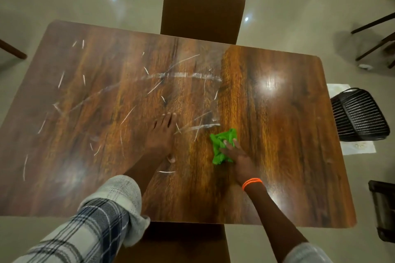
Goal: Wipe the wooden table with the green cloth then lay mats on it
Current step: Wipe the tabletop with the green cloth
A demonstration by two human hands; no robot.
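Observation:
The wooden table (288, 134) fills the middle of the view, its left and centre streaked with white marks. A crumpled green cloth (221, 143) lies near the table's centre, just right of the streaks. My right hand (237, 157) lies on the cloth's near side, fingers spread over it and pressing it to the wood. My left hand (160, 134) rests flat on the table to the left of the cloth, fingers straight and pointing away from me. No mats lie on the table.
A brown chair (203, 6) stands at the far side and another (181, 241) at the near edge below me. A black slatted basket (359, 115) sits on the floor by the table's right end, on white sheets (359, 147). Dark chair legs (374, 36) show at upper right.

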